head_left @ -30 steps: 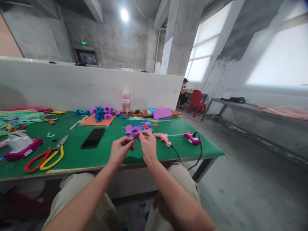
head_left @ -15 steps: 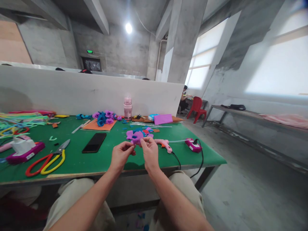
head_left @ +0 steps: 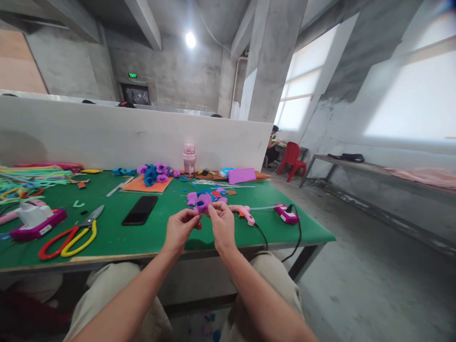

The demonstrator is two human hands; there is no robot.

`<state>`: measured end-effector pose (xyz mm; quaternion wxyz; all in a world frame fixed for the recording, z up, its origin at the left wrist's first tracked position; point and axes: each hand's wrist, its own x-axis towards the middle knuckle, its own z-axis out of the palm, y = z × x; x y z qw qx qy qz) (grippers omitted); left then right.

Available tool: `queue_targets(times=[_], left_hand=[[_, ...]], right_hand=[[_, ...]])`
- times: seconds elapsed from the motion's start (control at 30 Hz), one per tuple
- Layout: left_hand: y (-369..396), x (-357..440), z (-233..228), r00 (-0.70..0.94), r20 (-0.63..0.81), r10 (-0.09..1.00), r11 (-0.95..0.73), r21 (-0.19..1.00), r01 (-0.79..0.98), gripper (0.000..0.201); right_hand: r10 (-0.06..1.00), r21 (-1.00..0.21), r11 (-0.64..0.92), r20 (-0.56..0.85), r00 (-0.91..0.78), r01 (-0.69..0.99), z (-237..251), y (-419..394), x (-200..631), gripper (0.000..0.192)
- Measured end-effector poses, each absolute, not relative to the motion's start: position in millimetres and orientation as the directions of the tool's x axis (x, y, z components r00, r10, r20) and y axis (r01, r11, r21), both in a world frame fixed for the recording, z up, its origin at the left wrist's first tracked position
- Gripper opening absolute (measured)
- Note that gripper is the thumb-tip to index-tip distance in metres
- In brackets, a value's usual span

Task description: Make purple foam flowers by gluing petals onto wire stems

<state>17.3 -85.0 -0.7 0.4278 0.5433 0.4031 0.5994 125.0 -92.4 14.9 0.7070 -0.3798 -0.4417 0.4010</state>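
Pink bottle (head_left: 189, 160) upright; left of it and nearer, a black phone (head_left: 140, 210); well right, a red chair (head_left: 292, 154).

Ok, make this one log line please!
right hand: pinching purple flower | left hand: pinched at its edge | pink glue gun: on green tabletop

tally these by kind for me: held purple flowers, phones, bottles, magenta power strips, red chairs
Held purple flower: 1
Phone: 1
Pink bottle: 1
Magenta power strips, one near each end of the visible table: 2 (left one, right one)
Red chair: 1
Total: 6
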Motion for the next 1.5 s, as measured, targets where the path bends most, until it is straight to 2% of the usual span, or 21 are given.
queue_targets(times=[0.33,0.53,0.73,0.83,1.03,1.3,1.5], left_hand=[[-81,16,-5,-0.045,0.292,0.955,-0.294,0.954,-0.052,0.020],[-81,15,-6,-0.049,0.284,0.957,-0.286,0.958,-0.034,0.020],[-82,15,-5,-0.046,0.278,0.960,-0.280,0.960,-0.032,0.020],[-82,15,-6,-0.040,0.286,0.957,-0.288,0.957,-0.034,0.020],[-83,18,-6,-0.082,0.247,0.965,-0.255,0.961,-0.108,0.020],[-86,22,-3,-0.078,0.182,0.980,-0.195,0.955,-0.225,0.023],[-85,23,-4,-0.040,0.163,0.986,-0.167,0.945,-0.280,0.025]], right_hand=[[0.908,-0.885,0.404,0.357,0.220,-0.233,14,-91,127,0.016],[0.939,-0.899,0.340,0.308,0.153,-0.277,10,-87,128,0.018],[0.942,-0.902,0.321,0.335,0.003,-0.290,10,-87,131,0.014],[0.944,-0.918,0.295,0.323,-0.068,-0.263,5,-84,132,0.018],[0.955,-0.933,0.253,0.284,-0.090,-0.255,-9,-77,132,0.021],[0.966,-0.863,0.187,0.249,-0.073,-0.469,-7,-71,138,0.023],[0.952,-0.881,0.278,0.305,-0.010,-0.383,-1,-77,135,0.019]])
